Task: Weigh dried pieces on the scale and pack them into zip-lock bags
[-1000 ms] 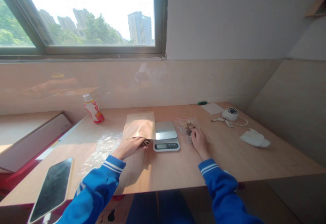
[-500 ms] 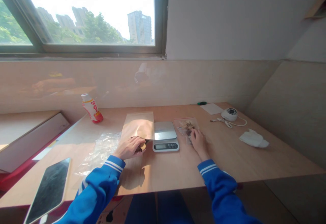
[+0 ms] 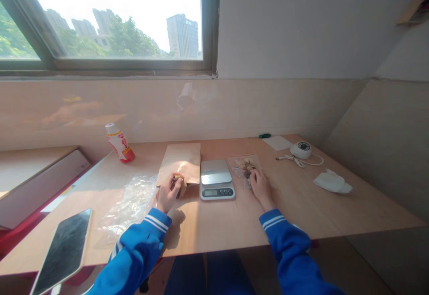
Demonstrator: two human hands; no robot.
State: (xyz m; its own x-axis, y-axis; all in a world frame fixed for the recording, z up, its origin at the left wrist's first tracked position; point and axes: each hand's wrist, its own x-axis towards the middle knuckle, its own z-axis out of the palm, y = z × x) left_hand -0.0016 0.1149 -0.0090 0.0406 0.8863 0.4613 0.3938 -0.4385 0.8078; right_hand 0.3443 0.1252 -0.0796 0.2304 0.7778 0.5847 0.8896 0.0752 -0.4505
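My left hand [image 3: 167,193] is closed around some tan and dark brown pieces [image 3: 182,188], which look dried, at the near, open end of a brown kraft paper bag [image 3: 181,158]. Just right of the paper bag sits a white kitchen scale [image 3: 217,193] with a bare steel plate. My right hand [image 3: 261,185] pinches the near right side of a clear zip bag [image 3: 239,166] lying flat. Brown dried pieces [image 3: 247,165] show inside that bag. What the right fingertips touch inside is hidden.
Crumpled clear plastic [image 3: 129,201] lies left of the paper bag, with a tablet [image 3: 63,246] at the near left edge. A red and white bottle [image 3: 119,144] stands behind. To the right are a dome camera [image 3: 301,150] with cable, white tissue [image 3: 332,182], paper [image 3: 277,142] and a green-handled tool [image 3: 265,136].
My left hand has turned and shifted slightly, so the held pieces now point up toward the paper bag's mouth. The right hand stays at the zip bag.
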